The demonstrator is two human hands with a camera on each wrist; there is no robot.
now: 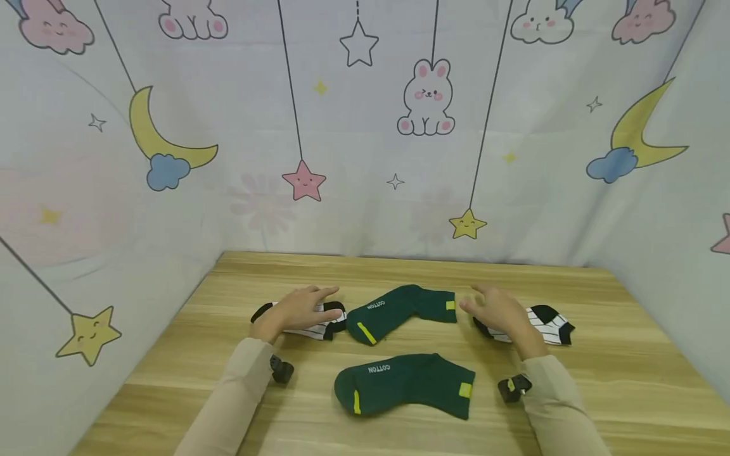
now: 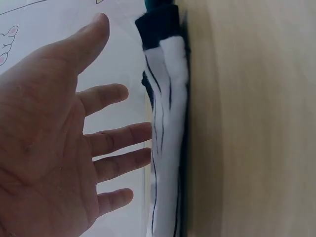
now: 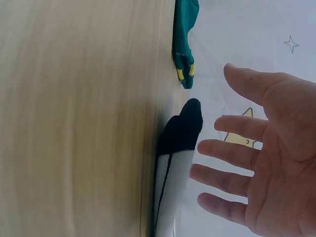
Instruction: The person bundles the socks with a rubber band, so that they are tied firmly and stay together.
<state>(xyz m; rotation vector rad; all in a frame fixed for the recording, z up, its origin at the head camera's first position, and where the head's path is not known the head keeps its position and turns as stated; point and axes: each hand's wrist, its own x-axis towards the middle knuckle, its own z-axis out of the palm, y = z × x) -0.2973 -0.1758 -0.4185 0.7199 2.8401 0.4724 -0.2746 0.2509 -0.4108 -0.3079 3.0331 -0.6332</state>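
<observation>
My left hand (image 1: 299, 309) hovers with spread fingers over a white sock with black stripes (image 1: 320, 331), hiding part of it. In the left wrist view the palm is bare and the fingers reach beside that striped sock (image 2: 168, 123). Over at the right, my right hand (image 1: 497, 310) is held above a second black-and-white striped sock (image 1: 553, 323), its palm holding nothing in the right wrist view. Between the hands lies a dark green sock (image 1: 399, 310) with yellow marks and "COTTON" lettering. A matching green sock (image 1: 405, 385) lies flat nearer to me.
All the socks lie on a wood-grain table (image 1: 422, 437). White cloth (image 1: 365, 139) printed with stars, moons and rabbits hangs behind it and along both sides. A small black device (image 1: 281, 369) sits at the left wrist, another black device (image 1: 513, 388) at the right.
</observation>
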